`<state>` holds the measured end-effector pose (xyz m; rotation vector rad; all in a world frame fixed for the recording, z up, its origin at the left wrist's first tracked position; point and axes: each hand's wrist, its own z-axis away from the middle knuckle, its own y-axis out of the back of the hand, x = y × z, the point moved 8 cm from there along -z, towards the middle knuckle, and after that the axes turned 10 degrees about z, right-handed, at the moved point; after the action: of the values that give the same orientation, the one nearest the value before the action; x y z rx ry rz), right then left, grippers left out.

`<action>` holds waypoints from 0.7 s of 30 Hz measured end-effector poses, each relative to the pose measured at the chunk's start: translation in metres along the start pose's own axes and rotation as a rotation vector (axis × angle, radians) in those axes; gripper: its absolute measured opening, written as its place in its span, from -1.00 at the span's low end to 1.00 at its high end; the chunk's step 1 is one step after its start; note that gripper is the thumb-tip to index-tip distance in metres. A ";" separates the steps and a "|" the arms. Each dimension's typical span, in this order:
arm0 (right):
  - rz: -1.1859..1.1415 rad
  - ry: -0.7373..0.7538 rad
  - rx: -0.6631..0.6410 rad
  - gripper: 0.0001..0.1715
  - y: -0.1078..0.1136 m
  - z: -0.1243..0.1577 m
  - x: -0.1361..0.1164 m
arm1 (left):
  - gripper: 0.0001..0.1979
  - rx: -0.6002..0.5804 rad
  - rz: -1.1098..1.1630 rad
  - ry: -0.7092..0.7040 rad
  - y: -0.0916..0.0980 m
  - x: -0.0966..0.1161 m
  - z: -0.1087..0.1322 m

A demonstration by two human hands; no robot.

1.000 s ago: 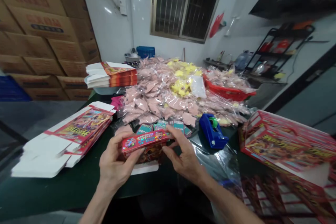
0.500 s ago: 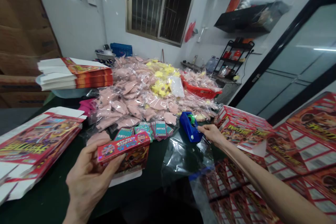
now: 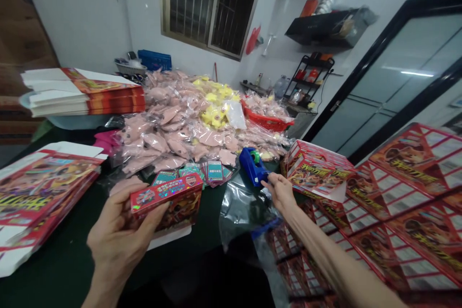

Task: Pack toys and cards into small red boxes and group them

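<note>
My left hand (image 3: pixel 121 231) is closed around a small red printed carton (image 3: pixel 168 202), holding it upright with a white flap showing at its bottom edge. A blue tape dispenser (image 3: pixel 252 167) with a green core stands on the dark table, right of the carton. At the dispenser's front end, my right hand (image 3: pixel 283 195) pinches the tape; the clear strip itself is hard to make out. Behind the carton lie several teal and purple cards (image 3: pixel 214 172). A clear plastic sheet (image 3: pixel 236 211) spreads below the dispenser.
Pink bagged toys (image 3: pixel 162 115) and yellow ones (image 3: pixel 214 110) are heaped behind, beside a red basket (image 3: pixel 267 119). Flat cartons are stacked at left (image 3: pixel 46 187) and in a tub (image 3: pixel 68 121). A display box (image 3: pixel 317 168) and rows of packed cartons (image 3: pixel 407 202) occupy the right.
The view has turned slightly right, so everything sits further left. My left hand keeps its hold on the carton. My right hand remains at the dispenser's front end, a little closer in.
</note>
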<state>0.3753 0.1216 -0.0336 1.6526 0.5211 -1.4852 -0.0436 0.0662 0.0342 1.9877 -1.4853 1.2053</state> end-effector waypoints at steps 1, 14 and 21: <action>-0.013 0.012 0.014 -0.70 -0.001 0.002 0.006 | -0.55 0.006 -0.006 0.002 0.000 0.001 0.000; 0.160 0.277 0.104 -0.81 0.015 0.033 -0.012 | -0.62 -0.035 -0.127 -0.095 -0.001 0.005 -0.004; -0.198 0.366 -0.593 -0.73 -0.088 0.180 -0.099 | -0.64 -0.064 -0.074 -0.139 -0.007 0.017 0.001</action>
<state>0.1776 0.0504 0.0424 1.4124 1.2263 -1.0115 -0.0354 0.0580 0.0484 2.1012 -1.4809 0.9949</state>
